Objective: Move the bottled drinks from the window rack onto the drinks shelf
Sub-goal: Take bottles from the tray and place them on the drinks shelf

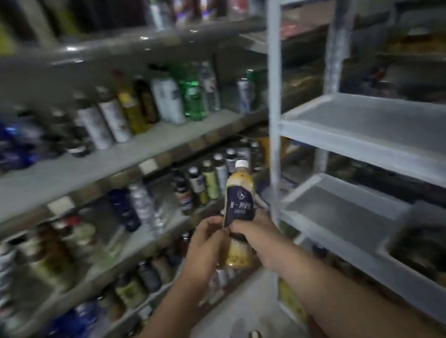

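Head view: the right hand (254, 236) grips the white-capped, navy-labelled plastic bottle (239, 203) cap-up before the grey tiered drinks shelf (101, 168). The left hand (206, 245) pinches its label edge, probably steadying it for placement.

The bottle (240, 199) had a white cap, pale yellow contents and a dark blue label with white print. It was held nearly upright, cap tilted slightly right, gripped at mid-body by the left hand (208, 244) and right hand (255, 234). It sat between the stocked shelf (96, 172) and the white rack (381, 120).
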{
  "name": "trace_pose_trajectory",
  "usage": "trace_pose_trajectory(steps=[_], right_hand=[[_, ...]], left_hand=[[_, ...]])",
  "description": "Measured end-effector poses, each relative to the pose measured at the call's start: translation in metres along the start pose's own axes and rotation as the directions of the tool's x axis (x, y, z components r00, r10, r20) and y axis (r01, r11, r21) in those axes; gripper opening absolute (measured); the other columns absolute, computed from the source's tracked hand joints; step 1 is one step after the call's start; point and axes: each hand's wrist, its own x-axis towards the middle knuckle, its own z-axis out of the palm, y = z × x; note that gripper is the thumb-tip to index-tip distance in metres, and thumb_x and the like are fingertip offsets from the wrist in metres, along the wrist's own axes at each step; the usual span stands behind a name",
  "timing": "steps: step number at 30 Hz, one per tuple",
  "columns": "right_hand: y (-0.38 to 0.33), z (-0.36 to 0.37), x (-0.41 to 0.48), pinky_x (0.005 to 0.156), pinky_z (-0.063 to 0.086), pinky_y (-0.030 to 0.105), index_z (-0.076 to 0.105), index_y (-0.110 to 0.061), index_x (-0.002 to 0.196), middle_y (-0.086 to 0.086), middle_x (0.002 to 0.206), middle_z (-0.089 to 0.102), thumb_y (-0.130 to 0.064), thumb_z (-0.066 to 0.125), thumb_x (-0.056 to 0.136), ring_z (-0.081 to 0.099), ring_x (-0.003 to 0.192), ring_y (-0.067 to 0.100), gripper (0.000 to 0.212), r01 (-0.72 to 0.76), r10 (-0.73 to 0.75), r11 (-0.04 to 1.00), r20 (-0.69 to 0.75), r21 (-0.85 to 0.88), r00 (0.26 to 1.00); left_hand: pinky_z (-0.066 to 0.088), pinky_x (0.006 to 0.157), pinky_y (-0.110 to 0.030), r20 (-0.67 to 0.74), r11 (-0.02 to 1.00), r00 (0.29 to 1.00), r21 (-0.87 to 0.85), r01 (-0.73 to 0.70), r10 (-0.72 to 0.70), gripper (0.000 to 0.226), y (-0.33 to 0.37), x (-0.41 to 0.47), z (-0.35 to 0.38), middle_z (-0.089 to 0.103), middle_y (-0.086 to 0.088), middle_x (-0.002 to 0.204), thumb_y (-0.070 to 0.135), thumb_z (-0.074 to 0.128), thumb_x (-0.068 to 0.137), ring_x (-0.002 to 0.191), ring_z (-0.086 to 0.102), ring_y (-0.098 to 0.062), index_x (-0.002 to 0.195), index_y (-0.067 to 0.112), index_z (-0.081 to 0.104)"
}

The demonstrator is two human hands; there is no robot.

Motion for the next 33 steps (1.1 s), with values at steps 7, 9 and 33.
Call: trace_pose_trajectory(steps=[7, 9, 33], right_hand=[[-0.013, 0.175, 0.018, 0.065, 0.056, 0.024, 0.061, -0.027, 0.101, -0.006, 0.088, 0.076, -0.029, 0.079, 0.043, 0.072, 0.080, 0.009, 0.061, 0.180, -0.149, 0.976, 0.227, -0.125, 0.962], [-0.015, 0.205, 0.022, 0.059, 0.053, 0.015, 0.059, -0.032, 0.102, -0.015, 0.087, 0.075, -0.024, 0.080, 0.050, 0.071, 0.076, 0.000, 0.057, 0.214, -0.169, 0.968, 0.292, -0.129, 0.942], [-0.060, 0.301, 0.076, 0.076, 0.059, 0.035, 0.064, -0.031, 0.098, -0.010, 0.089, 0.074, -0.021, 0.079, 0.063, 0.070, 0.085, 0.007, 0.039, 0.439, -0.259, 0.871, 0.552, -0.222, 0.792]], left_hand=[[0.054, 0.079, -0.041, -0.285, 0.994, 0.952, 0.012, -0.109, 0.108, 0.017, 0.054, -0.008, -0.161, 0.068, -0.018, 0.098, 0.000, 0.050, 0.095, 0.085, 0.066, -0.024, 0.108, 0.002, 0.060], [0.052, 0.088, -0.051, -0.331, 0.994, 0.937, 0.037, -0.105, 0.111, 0.019, 0.063, -0.007, -0.189, 0.068, -0.021, 0.106, 0.001, 0.051, 0.095, 0.094, 0.066, -0.033, 0.112, 0.003, 0.060], [0.055, 0.090, -0.052, -0.571, 0.979, 0.797, 0.063, -0.196, 0.196, 0.027, 0.094, 0.025, -0.267, 0.071, -0.012, 0.106, 0.019, 0.062, 0.081, 0.103, 0.067, -0.034, 0.108, 0.018, 0.064]])
